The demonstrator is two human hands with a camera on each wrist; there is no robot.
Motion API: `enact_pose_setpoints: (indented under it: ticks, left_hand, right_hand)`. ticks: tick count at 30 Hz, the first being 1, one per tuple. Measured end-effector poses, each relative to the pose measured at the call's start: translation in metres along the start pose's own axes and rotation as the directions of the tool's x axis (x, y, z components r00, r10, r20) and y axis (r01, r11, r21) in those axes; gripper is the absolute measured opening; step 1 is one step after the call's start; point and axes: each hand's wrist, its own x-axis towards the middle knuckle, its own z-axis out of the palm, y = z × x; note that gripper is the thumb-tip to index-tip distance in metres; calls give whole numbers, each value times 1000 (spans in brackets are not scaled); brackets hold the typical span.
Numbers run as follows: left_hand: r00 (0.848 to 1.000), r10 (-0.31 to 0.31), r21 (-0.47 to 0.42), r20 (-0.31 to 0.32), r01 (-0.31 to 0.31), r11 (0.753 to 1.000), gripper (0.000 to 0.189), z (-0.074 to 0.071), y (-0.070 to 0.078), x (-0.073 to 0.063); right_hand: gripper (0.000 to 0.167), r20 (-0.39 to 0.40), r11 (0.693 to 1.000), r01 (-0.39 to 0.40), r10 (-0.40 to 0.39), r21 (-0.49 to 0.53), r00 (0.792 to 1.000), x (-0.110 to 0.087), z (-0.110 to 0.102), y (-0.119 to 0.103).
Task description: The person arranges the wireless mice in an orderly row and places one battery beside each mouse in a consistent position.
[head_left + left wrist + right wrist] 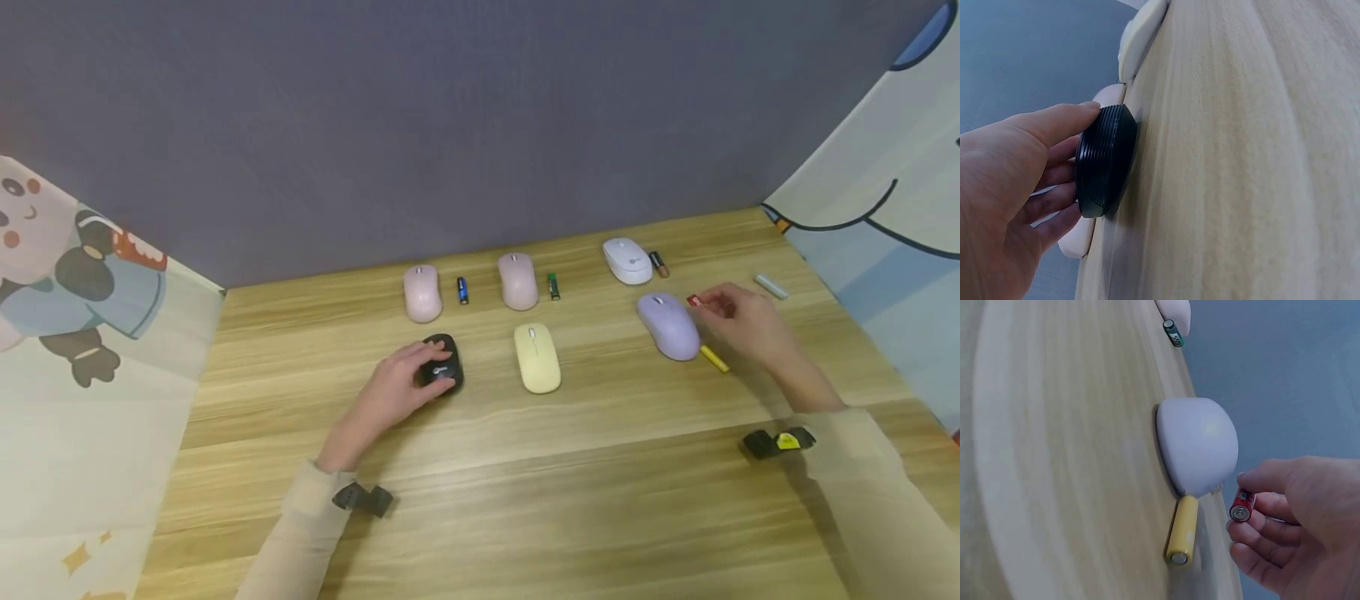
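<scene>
My left hand [390, 383] grips a black computer mouse [452, 362] at the left of the table, thumb on the near side and fingers on the far side. In the left wrist view the mouse's ribbed edge [1100, 156] shows between thumb and fingers, tilted against the wood. My right hand [750, 327] pinches a small red battery [1244, 505] between thumb and fingertips, just right of a purple mouse [669, 327]. A yellow battery [714, 359] lies on the table beside the purple mouse, below this hand.
Along the back stand a pink mouse [422, 294] with a blue battery [462, 291], another pink mouse [518, 282] with a green battery [553, 287], and a white mouse [627, 261] with a black-and-copper battery [658, 264]. A yellow mouse [537, 358] sits mid-table; a pale silvery battery [771, 287] lies far right.
</scene>
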Motion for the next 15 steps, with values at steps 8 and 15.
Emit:
enact_pose_setpoints:
  ticks: [8, 15]
  left_hand:
    - [1000, 5, -5, -5, -5, 1000, 45, 0, -2, 1]
    - [1000, -3, -9, 6, 4, 1000, 45, 1, -2, 0]
  right_hand:
    - [38, 86, 997, -69, 72, -38, 994, -9, 0, 9]
    - [37, 82, 996, -62, 67, -70, 994, -13, 6, 15]
